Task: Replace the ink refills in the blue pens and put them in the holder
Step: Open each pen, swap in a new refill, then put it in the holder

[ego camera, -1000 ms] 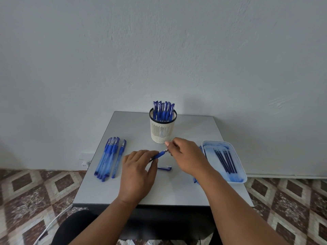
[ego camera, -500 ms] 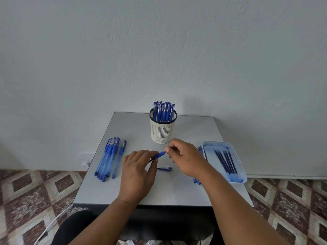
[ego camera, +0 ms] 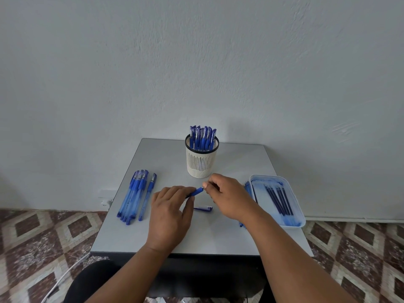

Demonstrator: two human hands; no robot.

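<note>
My left hand (ego camera: 171, 212) grips a blue pen (ego camera: 196, 191) whose grip end sticks out up and to the right. My right hand (ego camera: 227, 196) pinches that pen's tip with thumb and fingers. A loose blue pen cap (ego camera: 203, 208) lies on the table just below the pen. Several blue pens (ego camera: 137, 196) lie in a row at the left of the table. A white slotted holder (ego camera: 201, 161) at the back middle stands full of blue pens. A white tray (ego camera: 294, 205) on the right holds several dark refills (ego camera: 278, 200).
The small grey table (ego camera: 236, 158) stands against a pale wall. More blue pieces (ego camera: 247, 189) lie between my right wrist and the tray, mostly hidden. Patterned tile floor surrounds the table, and a white cable (ego camera: 63, 278) runs at lower left.
My right hand has shifted slightly down and left along the pen's tip, fingers working on it. The left hand and pen stayed in place.
</note>
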